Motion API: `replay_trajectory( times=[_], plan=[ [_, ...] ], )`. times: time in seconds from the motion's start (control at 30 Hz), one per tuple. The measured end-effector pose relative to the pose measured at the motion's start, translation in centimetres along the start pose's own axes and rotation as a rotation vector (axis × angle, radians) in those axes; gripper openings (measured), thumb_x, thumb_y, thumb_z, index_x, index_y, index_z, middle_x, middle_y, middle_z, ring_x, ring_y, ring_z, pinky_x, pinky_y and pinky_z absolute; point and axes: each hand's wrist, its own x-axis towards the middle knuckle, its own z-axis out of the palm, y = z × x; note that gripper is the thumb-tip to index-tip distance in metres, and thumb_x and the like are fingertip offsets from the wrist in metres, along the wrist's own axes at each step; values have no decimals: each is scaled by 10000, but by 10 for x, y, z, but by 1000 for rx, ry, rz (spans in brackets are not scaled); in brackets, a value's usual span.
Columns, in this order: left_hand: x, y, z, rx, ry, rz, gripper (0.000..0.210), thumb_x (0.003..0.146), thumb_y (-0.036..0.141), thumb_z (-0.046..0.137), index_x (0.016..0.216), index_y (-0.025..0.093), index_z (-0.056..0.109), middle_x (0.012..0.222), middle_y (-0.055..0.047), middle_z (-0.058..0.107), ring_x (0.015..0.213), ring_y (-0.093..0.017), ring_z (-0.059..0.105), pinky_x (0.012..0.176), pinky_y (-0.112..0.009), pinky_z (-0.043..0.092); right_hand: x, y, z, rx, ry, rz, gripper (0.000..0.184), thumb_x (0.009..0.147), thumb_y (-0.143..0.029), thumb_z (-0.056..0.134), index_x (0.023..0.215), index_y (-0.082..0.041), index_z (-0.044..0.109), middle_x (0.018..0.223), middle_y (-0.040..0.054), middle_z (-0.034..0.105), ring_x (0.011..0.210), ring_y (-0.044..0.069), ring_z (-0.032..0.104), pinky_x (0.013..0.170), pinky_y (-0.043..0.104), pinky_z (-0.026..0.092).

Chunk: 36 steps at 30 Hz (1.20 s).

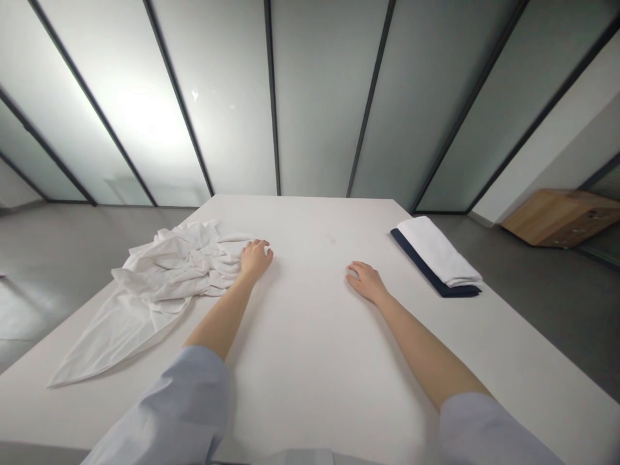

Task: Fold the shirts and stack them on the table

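On the left half of the white table lies a crumpled white cloth point(179, 265), one pointed end trailing toward the near left. At its right edge is my left hand point(256, 259), fingers spread and slightly curled, resting against or just over the fabric without a visible grip. My right hand point(367, 282) hovers over or rests on the bare tabletop, fingers apart and bent, with nothing in it. To its right sits a folded stack: a white folded cloth point(436, 248) on top of a dark navy folded cloth point(443, 287).
The white table point(310, 361) reaches from my body toward a frosted glass partition point(320, 97) with dark frames. Beyond the table's right side, a wooden cabinet point(547, 216) stands on the grey floor point(527, 290).
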Motion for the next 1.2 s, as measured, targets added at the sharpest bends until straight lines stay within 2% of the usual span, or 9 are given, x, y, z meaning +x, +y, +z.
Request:
replay_trajectory(
  times=[0.13,0.23,0.37,0.63,0.83,0.93,1.03,1.1,1.2],
  plan=[
    [17,-53,-35,149,15,-124,368,736,235,587,1100,215,640,1231,-146,572,1199,-364,465,989,-526,360,2,1,3,-13,18,5,344,878,-313,494,1178,-225,638,1357,89,551,1260,258,478,1026,399,368],
    [21,-92,-55,270,-182,-284,486,728,354,610,1184,189,596,1252,-188,555,1183,-413,475,929,-560,394,3,2,5,-19,23,-3,352,877,-314,490,1184,-220,634,1355,91,550,1257,252,476,1019,385,367],
    [12,-114,-61,343,-247,-158,423,869,378,439,1252,231,543,1252,-152,546,1134,-331,539,900,-448,431,4,2,7,-17,34,-3,355,871,-311,490,1182,-215,633,1345,92,553,1231,251,490,1007,370,369],
    [17,-98,-90,256,151,-81,320,953,343,304,995,193,583,1050,-127,576,927,-260,589,753,-344,433,4,2,7,-18,20,8,365,876,-316,477,1187,-193,623,1352,103,546,1240,262,477,1005,393,368],
    [68,-37,-140,74,468,65,304,960,351,316,978,177,564,1020,-120,579,992,-253,566,837,-350,419,5,0,6,-21,19,10,350,863,-301,486,1162,-194,632,1321,105,565,1193,266,509,967,389,394],
    [86,13,-130,-47,440,263,365,976,351,268,1094,157,554,1131,-137,573,1107,-250,540,935,-378,400,5,0,6,15,29,2,332,850,-295,504,1135,-193,639,1303,98,579,1175,260,521,969,386,395],
    [82,59,-93,-31,26,507,403,951,407,333,1230,182,517,1272,-122,554,1230,-241,479,1037,-411,352,6,4,9,98,92,26,328,842,-282,503,1122,-177,637,1257,107,602,1121,241,554,958,365,410],
    [65,78,-61,57,-199,528,456,916,439,409,1314,225,470,1421,-101,463,1353,-264,359,1109,-467,260,8,9,11,167,179,57,329,840,-269,482,1116,-168,631,1196,112,626,1068,227,575,938,347,427],
    [29,85,-13,141,-249,414,519,890,443,452,1367,240,430,1496,-97,383,1406,-278,270,1145,-494,178,10,16,16,239,329,97,332,821,-257,460,1094,-167,628,1117,114,640,1021,235,576,908,356,449]
  ],
)
